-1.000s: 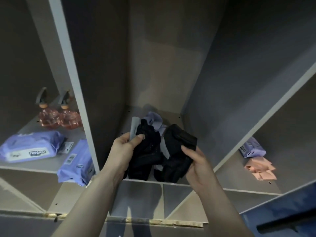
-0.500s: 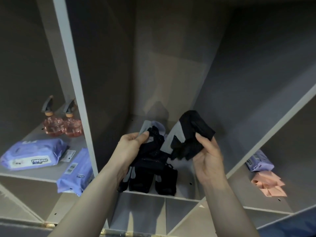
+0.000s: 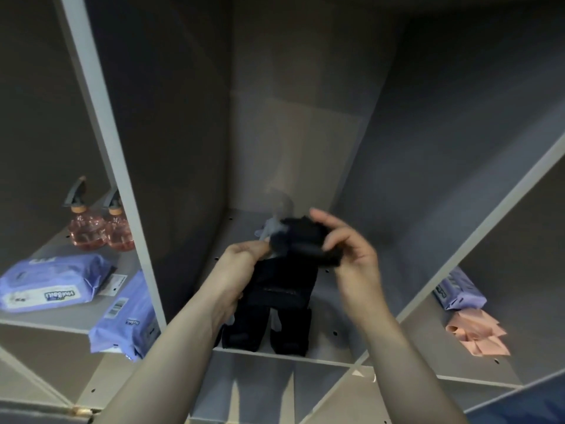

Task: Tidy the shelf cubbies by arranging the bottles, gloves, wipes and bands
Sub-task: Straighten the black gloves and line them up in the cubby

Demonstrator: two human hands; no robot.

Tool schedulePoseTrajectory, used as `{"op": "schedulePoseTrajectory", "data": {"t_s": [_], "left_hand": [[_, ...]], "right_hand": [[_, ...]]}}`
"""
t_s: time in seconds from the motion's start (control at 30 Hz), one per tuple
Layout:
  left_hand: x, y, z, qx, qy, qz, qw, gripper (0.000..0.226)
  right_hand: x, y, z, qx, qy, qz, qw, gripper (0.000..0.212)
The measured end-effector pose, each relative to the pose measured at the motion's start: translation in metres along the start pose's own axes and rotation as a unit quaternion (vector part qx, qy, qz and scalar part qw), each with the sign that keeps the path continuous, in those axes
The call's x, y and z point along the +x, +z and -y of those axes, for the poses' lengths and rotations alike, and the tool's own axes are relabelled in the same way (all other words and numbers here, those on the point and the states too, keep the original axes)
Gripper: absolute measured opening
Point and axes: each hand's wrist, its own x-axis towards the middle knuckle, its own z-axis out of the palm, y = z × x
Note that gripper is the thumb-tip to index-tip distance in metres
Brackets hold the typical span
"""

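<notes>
In the middle cubby lies a pile of black gloves (image 3: 276,304) reaching to the shelf's front edge. My right hand (image 3: 351,255) grips one black glove (image 3: 305,240) lifted above the pile. My left hand (image 3: 241,267) pinches the same glove's left end and rests against the pile. A pale grey glove part (image 3: 272,228) pokes out behind them. Two pink spray bottles (image 3: 101,228) stand at the back of the left cubby, with two purple wipes packs (image 3: 49,286) in front. The right cubby holds a purple wipes pack (image 3: 461,289) and pink bands (image 3: 477,332).
White dividers (image 3: 101,123) separate the cubbies. One purple wipes pack (image 3: 125,319) overhangs the left shelf's front edge. Lower cubbies (image 3: 260,390) show below. The back of the middle cubby (image 3: 293,148) is bare wall.
My right hand lifted a black glove off the pile and carried it up and back. My left hand rose to pinch its end. The camera tilted, shifting the view.
</notes>
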Motion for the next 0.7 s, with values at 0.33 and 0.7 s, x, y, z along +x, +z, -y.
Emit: {"op": "schedulePoseTrajectory", "data": {"t_s": [0.33,0.7], "left_hand": [[0.002,-0.002,0.034,-0.073,-0.035,0.055,0.995,0.069],[0.011,0.011,0.108,0.127,-0.013,-0.003,0.992,0.029]], "right_hand": [[-0.036,-0.017,-0.023,-0.249,0.039,0.144,0.957,0.061],[-0.099,-0.008,-0.044,0.157,0.390,-0.116,0.900,0.039]]}}
